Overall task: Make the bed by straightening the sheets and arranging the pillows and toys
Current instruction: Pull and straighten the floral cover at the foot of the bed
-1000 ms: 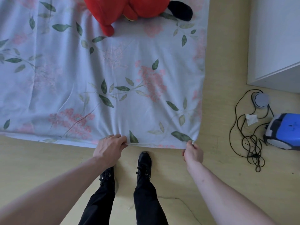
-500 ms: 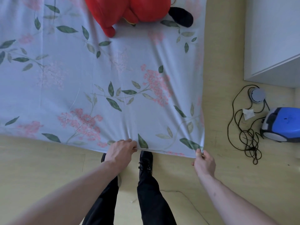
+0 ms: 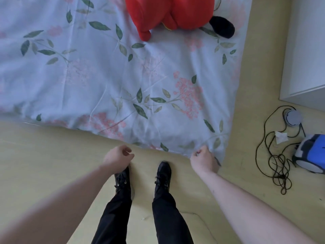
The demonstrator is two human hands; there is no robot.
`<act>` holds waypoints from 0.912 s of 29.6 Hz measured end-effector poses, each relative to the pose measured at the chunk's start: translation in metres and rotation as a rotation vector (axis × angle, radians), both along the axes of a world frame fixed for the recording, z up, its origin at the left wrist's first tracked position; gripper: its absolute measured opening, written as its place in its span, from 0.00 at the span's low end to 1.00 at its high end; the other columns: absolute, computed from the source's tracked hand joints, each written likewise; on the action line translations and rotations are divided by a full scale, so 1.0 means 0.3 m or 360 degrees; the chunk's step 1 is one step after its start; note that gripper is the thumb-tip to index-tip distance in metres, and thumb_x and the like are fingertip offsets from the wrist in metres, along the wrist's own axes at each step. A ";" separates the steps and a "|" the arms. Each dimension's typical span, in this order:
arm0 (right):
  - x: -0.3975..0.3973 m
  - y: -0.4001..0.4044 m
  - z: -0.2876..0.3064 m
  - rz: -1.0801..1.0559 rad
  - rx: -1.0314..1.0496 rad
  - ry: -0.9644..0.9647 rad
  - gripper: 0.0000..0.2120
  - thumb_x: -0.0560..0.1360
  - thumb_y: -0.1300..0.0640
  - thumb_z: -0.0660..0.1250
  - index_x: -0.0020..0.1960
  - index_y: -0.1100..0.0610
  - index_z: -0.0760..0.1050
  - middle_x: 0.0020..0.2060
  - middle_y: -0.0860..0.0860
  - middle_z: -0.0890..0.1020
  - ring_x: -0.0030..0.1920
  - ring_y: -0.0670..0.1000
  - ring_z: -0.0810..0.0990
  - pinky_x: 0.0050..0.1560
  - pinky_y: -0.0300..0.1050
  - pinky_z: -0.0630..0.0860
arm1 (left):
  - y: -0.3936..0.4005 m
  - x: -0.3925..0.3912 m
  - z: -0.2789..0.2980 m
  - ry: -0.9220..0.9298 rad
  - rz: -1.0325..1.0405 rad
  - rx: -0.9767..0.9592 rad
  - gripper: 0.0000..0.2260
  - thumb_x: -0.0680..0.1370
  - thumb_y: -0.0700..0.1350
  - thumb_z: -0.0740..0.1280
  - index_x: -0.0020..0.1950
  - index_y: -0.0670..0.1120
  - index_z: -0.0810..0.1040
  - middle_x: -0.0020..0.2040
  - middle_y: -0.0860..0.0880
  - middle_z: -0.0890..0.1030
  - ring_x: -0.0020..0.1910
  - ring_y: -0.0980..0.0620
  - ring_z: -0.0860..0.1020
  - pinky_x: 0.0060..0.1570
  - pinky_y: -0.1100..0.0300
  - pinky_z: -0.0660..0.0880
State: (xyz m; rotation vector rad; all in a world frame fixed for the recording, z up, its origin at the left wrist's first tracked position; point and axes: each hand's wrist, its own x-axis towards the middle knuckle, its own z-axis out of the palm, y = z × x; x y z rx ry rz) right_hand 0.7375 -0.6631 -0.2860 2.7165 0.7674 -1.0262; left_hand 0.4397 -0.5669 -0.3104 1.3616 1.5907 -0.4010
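Note:
A pale blue sheet printed with pink flowers and green leaves covers the bed and hangs down to the floor in front of me. Its near edge is wrinkled and runs unevenly. My right hand pinches this edge close to the right corner. My left hand hovers just below the edge, fingers loosely curled, not touching the cloth and holding nothing. A red plush toy with a black part lies on the sheet at the top, partly cut off by the frame.
My black shoes stand on the yellow wood floor just short of the bed. To the right are a white cabinet, a tangled black cord, a grey round plug and a blue vacuum cleaner.
My left hand has let go of the sheet's edge and drawn back from it. The edge now sags and wrinkles on the left. My right hand keeps its hold near the corner.

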 end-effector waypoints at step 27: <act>-0.295 0.499 -0.037 0.1227 -0.0738 0.0116 0.09 0.76 0.53 0.62 0.52 0.54 0.78 0.46 0.48 0.80 0.45 0.51 0.81 0.39 0.43 0.76 | 0.345 -0.429 -0.082 0.0071 0.1275 0.0087 0.07 0.73 0.48 0.67 0.41 0.47 0.83 0.39 0.46 0.85 0.38 0.44 0.81 0.47 0.53 0.82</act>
